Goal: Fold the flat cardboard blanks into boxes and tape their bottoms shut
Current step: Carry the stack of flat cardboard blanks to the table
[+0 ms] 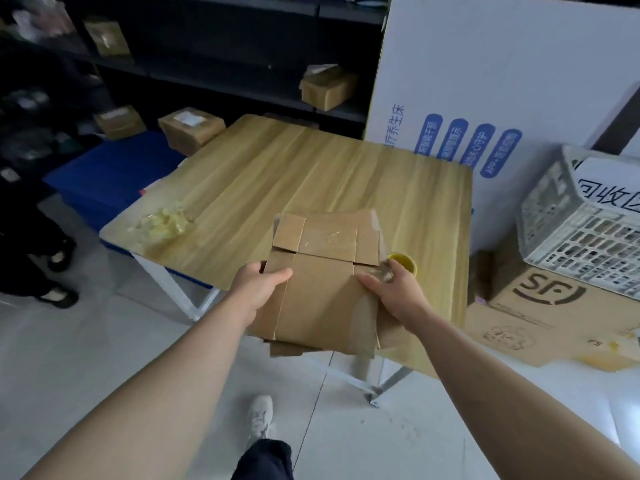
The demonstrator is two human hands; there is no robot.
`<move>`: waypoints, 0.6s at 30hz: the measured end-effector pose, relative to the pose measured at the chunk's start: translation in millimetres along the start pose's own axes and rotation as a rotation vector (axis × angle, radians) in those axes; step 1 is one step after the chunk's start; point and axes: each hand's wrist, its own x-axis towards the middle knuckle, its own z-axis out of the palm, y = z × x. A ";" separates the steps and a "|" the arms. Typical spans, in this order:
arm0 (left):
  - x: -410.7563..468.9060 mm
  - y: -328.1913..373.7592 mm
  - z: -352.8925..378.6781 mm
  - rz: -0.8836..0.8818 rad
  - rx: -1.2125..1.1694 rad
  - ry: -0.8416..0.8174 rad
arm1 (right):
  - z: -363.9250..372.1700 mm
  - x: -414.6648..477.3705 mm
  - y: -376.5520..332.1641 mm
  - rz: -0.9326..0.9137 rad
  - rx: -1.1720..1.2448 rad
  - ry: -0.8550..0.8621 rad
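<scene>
At the table point(311, 168) edge, left hand point(258, 289) and right hand point(394, 291) fingers point(278, 274) grip the blanks point(322, 292); tape roll point(404, 262) beside.

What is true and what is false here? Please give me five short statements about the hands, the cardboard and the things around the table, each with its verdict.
1. The left hand and the right hand both hold the stack of flat blanks. True.
2. The yellow tape roll lies by the left hand. False: the yellow tape roll lies just behind the right hand.
3. A crumpled tape wad lies on the table, near its left edge. True.
4. The white crate stands on the table. False: the white crate rests on a brown carton to the right of the table.
5. The top blank is already folded into an open box. False: it lies flat.
</scene>
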 end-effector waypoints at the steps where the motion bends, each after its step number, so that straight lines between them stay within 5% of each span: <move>1: 20.9 4.9 -5.7 0.005 0.010 -0.011 | 6.6 14.5 -8.4 0.012 0.007 0.008; 18: 281.2 53.8 -16.9 -0.068 0.252 -0.239 | 78.6 197.3 -52.1 0.246 0.088 0.122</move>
